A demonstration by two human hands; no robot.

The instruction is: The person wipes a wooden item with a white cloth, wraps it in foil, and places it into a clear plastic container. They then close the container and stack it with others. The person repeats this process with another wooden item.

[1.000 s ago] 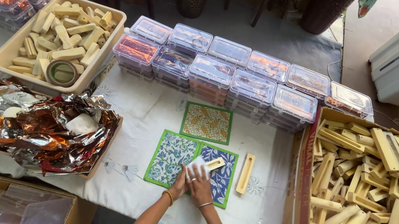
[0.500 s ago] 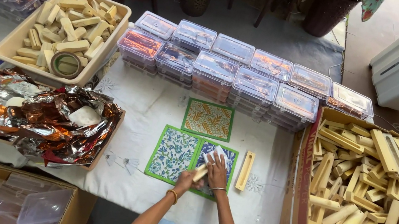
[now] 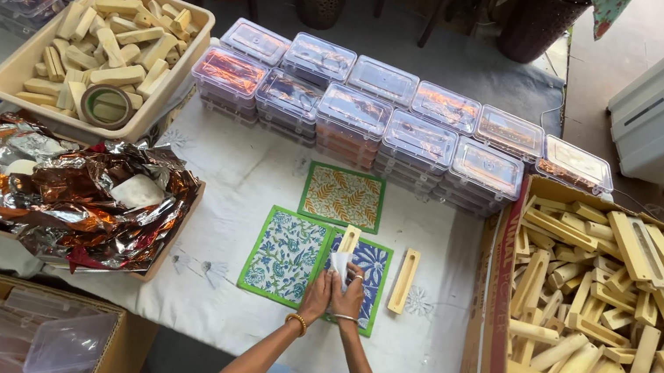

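The wooden stick [image 3: 349,240] stands nearly upright between the two hands, its long axis running away from the person toward the rows of boxes, its far end poking out above the fingers and its near end hidden inside the grasp. The left hand [image 3: 317,295] and the right hand [image 3: 349,291] press together around its lower part, fingers curled close; both appear closed on it, and a small white cloth or paper [image 3: 337,264] is bunched between them against the wood. Neither hand is clearly nearer, since they meet at the same spot. Under them lies a blue floral mat [image 3: 373,266] with a green border, touching a paler blue-and-green floral mat [image 3: 283,254] on its left; an orange-leaf mat [image 3: 342,196] sits just beyond the pair. A second wooden holder [image 3: 402,280] lies flat on the white tablecloth [image 3: 250,173] just right of the blue mat, its length also pointing away from the person. Farther out, clear plastic boxes [image 3: 388,115] stand in stacked rows across the table, a cardboard box of wooden pieces [image 3: 607,328] fills the right side, a beige tub of pale sticks [image 3: 104,53] with a roll of tape [image 3: 105,106] sits at the upper left, and crumpled metallic foil [image 3: 55,196] fills a tray at the left.
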